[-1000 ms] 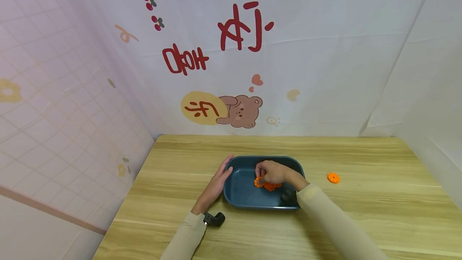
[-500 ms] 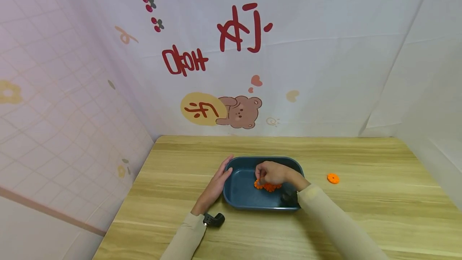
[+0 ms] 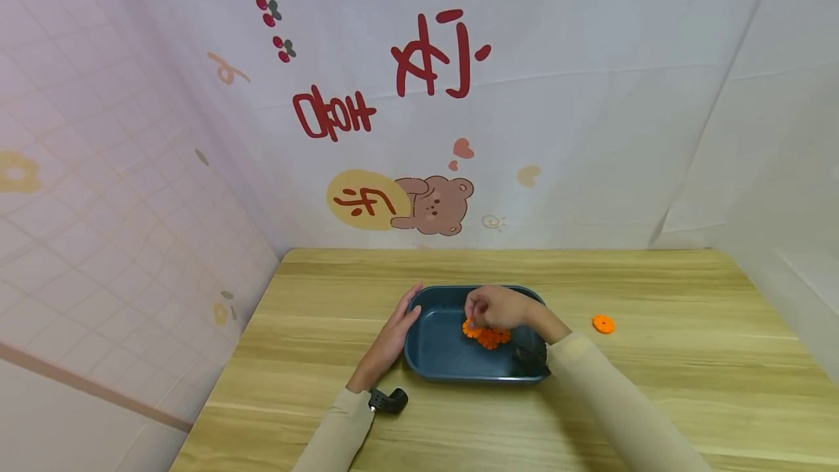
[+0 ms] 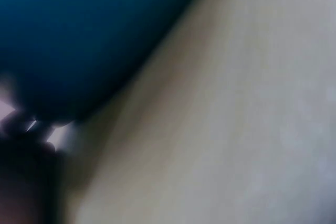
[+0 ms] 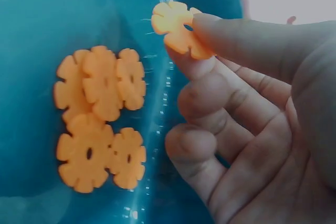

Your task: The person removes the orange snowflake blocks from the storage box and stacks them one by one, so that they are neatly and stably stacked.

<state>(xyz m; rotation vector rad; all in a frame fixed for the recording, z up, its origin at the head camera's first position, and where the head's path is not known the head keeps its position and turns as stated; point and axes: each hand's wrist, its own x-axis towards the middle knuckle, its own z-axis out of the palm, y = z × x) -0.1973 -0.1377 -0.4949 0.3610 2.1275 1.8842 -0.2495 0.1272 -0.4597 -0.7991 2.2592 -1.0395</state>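
Observation:
My right hand pinches an orange flower-shaped plastic disc between thumb and index finger; the other fingers are curled beneath. It is over the blue basin. Several more notched orange discs lie together on the basin floor, left of the hand in the right wrist view. My left hand rests along the basin's left side, fingers straight outside the wall and thumb at the rim. The left wrist view is blurred and shows the basin's outer wall but not the fingers clearly.
One orange disc lies alone on the wooden table, right of the basin. A black wrist camera sits at the left wrist, another under the right. A white printed cloth hangs behind the table.
My right hand has lifted slightly and shifted a little to the right, with a disc pinched in its fingers. The left hand stays at the basin's side. The head view has tilted slightly.

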